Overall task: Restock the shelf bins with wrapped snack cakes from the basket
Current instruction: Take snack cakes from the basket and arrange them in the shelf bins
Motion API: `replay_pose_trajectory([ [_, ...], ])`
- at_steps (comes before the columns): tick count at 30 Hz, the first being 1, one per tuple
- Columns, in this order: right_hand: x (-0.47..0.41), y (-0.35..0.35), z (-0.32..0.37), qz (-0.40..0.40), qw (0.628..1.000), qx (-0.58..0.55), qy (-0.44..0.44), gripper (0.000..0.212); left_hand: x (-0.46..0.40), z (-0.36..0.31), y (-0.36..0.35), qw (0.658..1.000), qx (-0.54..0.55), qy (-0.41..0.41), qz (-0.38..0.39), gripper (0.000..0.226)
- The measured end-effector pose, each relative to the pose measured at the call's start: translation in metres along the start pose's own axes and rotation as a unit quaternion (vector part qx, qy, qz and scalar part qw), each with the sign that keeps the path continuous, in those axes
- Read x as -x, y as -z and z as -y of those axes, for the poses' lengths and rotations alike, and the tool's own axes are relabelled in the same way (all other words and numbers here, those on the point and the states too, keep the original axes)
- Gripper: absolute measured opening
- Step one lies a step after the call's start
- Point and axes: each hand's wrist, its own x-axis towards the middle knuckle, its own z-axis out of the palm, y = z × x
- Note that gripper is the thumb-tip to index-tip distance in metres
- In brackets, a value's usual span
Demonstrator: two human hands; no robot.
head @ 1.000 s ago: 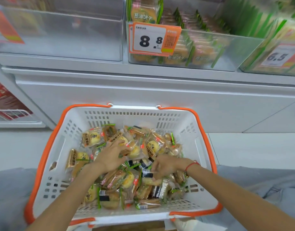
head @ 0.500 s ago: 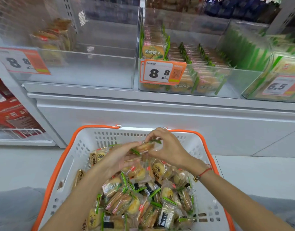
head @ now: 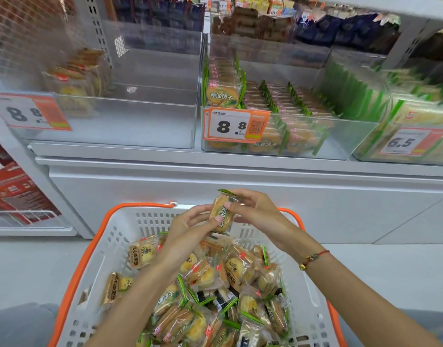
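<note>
A white basket with an orange rim (head: 95, 249) sits low in front of me, full of wrapped snack cakes (head: 203, 291). Above its far rim, my left hand (head: 188, 229) and my right hand (head: 255, 211) both grip a small stack of green-edged wrapped cakes (head: 221, 214). Up on the shelf, a clear middle bin (head: 340, 136) holds rows of the same green-edged cakes behind an 8.8 price tag (head: 236, 125). The clear left bin (head: 130, 126) holds only a few red-labelled cakes (head: 75, 81) at its left side.
A right bin (head: 365, 151) with green and yellow packs carries a 6.5 tag (head: 405, 142). Below the bins runs a white shelf front (head: 240, 186). Red boxes (head: 13, 191) stand in a low rack at the left. Dark snack bags (head: 340, 31) fill the shelf above.
Both hands rose out of the basket's pile and came together, holding a stack of green-edged cakes above the basket's far rim. The view tilted up toward the shelf bins.
</note>
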Motion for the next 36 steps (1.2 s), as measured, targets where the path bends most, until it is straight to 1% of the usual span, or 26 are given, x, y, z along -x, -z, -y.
replay_pose_trajectory([
  [3, 0.003, -0.002, 0.006, -0.050, 0.998, -0.036, 0.029, 0.033, 0.001, -0.004, -0.005, 1.000, 0.000, -0.007, -0.002, 0.028],
  [5, 0.004, 0.004, 0.013, -0.046, 0.999, -0.021, 0.015, 0.034, 0.002, -0.010, -0.005, 0.999, -0.004, -0.035, -0.014, 0.025],
  [7, 0.004, 0.015, 0.022, -0.003, 1.000, 0.030, -0.002, 0.033, 0.001, -0.019, -0.004, 0.998, -0.007, -0.065, -0.026, 0.031],
  [11, 0.004, 0.040, 0.049, 0.072, 0.988, 0.131, 0.027, 0.031, -0.010, -0.048, -0.006, 0.991, -0.008, -0.118, -0.057, 0.051],
  [13, 0.005, 0.055, 0.068, 0.114, 0.980, 0.162, 0.033, 0.031, -0.019, -0.067, -0.004, 0.980, 0.006, -0.174, -0.097, 0.045],
  [14, 0.004, 0.064, 0.078, 0.120, 0.975, 0.184, 0.037, 0.031, -0.025, -0.078, -0.002, 0.969, 0.002, -0.211, -0.128, 0.041],
  [16, 0.004, 0.083, 0.099, 0.089, 0.971, 0.215, 0.055, 0.030, -0.036, -0.100, 0.003, 0.940, -0.045, -0.281, -0.187, 0.038],
  [17, 0.004, 0.092, 0.109, 0.060, 0.971, 0.220, 0.068, 0.028, -0.042, -0.110, 0.006, 0.922, -0.086, -0.312, -0.211, 0.042],
  [19, 0.003, 0.111, 0.127, 0.006, 0.973, 0.214, 0.089, 0.027, -0.053, -0.131, 0.010, 0.878, -0.193, -0.366, -0.241, 0.061],
  [21, 0.004, 0.128, 0.145, -0.034, 0.973, 0.206, 0.102, 0.027, -0.062, -0.148, 0.011, 0.840, -0.302, -0.379, -0.245, 0.085],
  [23, 0.004, 0.145, 0.158, -0.068, 0.969, 0.209, 0.115, 0.028, -0.068, -0.160, 0.009, 0.812, -0.381, -0.361, -0.256, 0.100],
  [24, 0.001, 0.155, 0.165, -0.087, 0.965, 0.215, 0.123, 0.026, -0.071, -0.164, 0.008, 0.807, -0.395, -0.355, -0.258, 0.104],
  [25, -0.001, 0.163, 0.170, -0.106, 0.960, 0.225, 0.129, 0.024, -0.073, -0.167, 0.007, 0.812, -0.393, -0.349, -0.252, 0.104],
  [27, -0.013, 0.183, 0.178, -0.150, 0.934, 0.290, 0.147, 0.019, -0.077, -0.171, 0.004, 0.833, -0.374, -0.341, -0.225, 0.100],
  [28, -0.019, 0.192, 0.181, -0.173, 0.909, 0.346, 0.155, 0.017, -0.079, -0.171, 0.004, 0.843, -0.362, -0.338, -0.211, 0.098],
  [30, -0.030, 0.205, 0.187, -0.196, 0.843, 0.478, 0.148, 0.016, -0.081, -0.169, 0.003, 0.860, -0.328, -0.342, -0.192, 0.097],
  [32, -0.039, 0.212, 0.190, -0.174, 0.778, 0.595, 0.102, 0.019, -0.082, -0.164, 0.005, 0.866, -0.304, -0.354, -0.183, 0.098],
  [33, -0.044, 0.214, 0.190, -0.153, 0.754, 0.636, 0.066, 0.019, -0.082, -0.163, 0.006, 0.865, -0.302, -0.356, -0.181, 0.099],
  [34, -0.049, 0.216, 0.188, -0.129, 0.739, 0.660, 0.025, 0.017, -0.082, -0.162, 0.006, 0.864, -0.305, -0.358, -0.180, 0.099],
  [36, -0.060, 0.216, 0.180, -0.083, 0.724, 0.683, -0.047, 0.015, -0.082, -0.162, 0.006, 0.861, -0.312, -0.360, -0.180, 0.099],
])
